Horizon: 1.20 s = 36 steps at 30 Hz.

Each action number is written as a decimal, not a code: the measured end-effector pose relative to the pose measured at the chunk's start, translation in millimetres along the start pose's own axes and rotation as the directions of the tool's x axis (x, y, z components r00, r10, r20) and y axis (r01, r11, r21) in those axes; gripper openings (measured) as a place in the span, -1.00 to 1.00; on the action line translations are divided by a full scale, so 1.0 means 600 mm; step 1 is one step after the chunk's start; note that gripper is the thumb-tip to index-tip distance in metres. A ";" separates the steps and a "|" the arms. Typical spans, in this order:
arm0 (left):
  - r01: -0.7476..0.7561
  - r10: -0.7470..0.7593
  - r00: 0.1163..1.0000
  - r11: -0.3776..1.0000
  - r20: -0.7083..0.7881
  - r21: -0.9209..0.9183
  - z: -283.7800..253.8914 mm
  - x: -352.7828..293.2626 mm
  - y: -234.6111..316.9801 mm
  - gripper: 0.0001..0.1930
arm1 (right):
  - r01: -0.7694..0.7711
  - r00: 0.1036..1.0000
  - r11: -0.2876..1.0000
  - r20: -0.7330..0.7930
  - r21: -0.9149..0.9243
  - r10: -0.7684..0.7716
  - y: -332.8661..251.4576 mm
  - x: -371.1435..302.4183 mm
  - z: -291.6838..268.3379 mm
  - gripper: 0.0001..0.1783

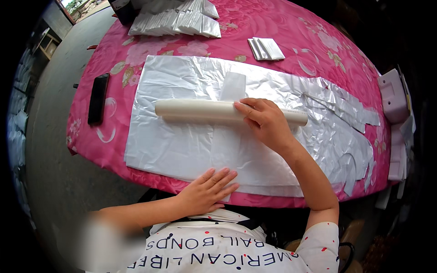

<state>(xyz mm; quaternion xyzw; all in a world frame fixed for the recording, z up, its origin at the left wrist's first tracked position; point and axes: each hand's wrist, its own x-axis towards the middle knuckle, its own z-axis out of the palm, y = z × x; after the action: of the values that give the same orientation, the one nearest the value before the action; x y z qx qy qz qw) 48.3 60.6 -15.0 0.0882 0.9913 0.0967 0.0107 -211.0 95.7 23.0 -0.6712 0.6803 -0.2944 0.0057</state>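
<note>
A stack of thin silvery-white plastic bags (173,82) lies spread across the table, its right end cut into strips. Across it rests a long off-white tube (195,110), nearly level from left to right. My right hand (263,119) grips the tube right of its middle, fingers over the top and thumb on the near side. A narrow pale strip (234,85) sticks out beyond the tube's far side. My left hand (208,191) lies flat with fingers spread on the near edge of the bags, holding nothing.
A black phone (98,99) lies at the left on the pink flowered tablecloth (82,132). Many folded white packets (177,20) are heaped at the back, with a smaller pile (266,48) to their right. A dark container (123,11) stands far left; a pale pink plastic object (394,95) borders the right edge.
</note>
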 end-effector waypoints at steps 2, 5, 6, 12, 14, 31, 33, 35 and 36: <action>-0.014 0.015 1.000 1.000 0.016 -0.023 -0.001 -0.006 -0.002 -0.30 | 0.004 0.998 1.000 -0.068 -0.015 -0.005 0.032 0.046 0.023 -0.59; -0.122 0.124 0.992 0.988 0.020 -0.090 -0.016 -0.003 -0.021 -0.35 | -0.037 0.995 0.999 -0.094 -0.020 0.035 0.083 0.096 0.035 -0.57; -0.183 0.186 0.982 0.977 0.015 -0.107 -0.022 -0.002 -0.035 -0.38 | -0.081 0.994 0.997 -0.069 0.008 0.082 0.095 0.107 0.034 -0.57; -0.347 0.342 0.938 0.931 -0.062 -0.113 -0.038 -0.013 -0.086 -0.53 | 0.032 0.994 0.996 -0.104 -0.080 -0.041 0.050 0.076 0.033 -0.49; -0.359 0.351 0.933 0.925 -0.083 -0.126 -0.039 -0.014 -0.092 -0.55 | 0.060 0.998 0.998 0.020 0.033 -0.060 0.013 0.035 0.026 -0.41; -0.003 -0.046 0.939 0.990 -0.340 -0.141 -0.043 0.028 -0.099 -0.51 | 0.053 0.996 0.999 0.065 0.003 -0.053 -0.090 -0.108 0.042 -0.58; 0.055 -0.131 0.920 0.976 -0.369 -0.210 -0.043 0.034 -0.098 -0.50 | -0.011 0.999 0.998 0.043 0.069 0.008 -0.089 -0.102 0.039 -0.63; 0.086 -0.200 0.892 0.955 -0.404 -0.285 -0.049 0.044 -0.097 -0.51 | -0.112 0.993 0.981 0.040 0.161 0.107 -0.086 -0.096 0.035 -0.68; 0.120 -0.272 0.880 0.921 -0.391 -0.370 -0.052 0.051 -0.098 -0.54 | -0.207 0.978 0.950 0.058 0.233 0.199 -0.082 -0.092 0.035 -0.72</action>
<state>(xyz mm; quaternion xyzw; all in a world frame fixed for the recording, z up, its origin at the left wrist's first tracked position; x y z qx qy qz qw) 7.0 3.5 4.2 -0.0409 0.9412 0.2790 -0.1858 -152.2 141.4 4.4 -0.5973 0.7051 -0.3602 0.1278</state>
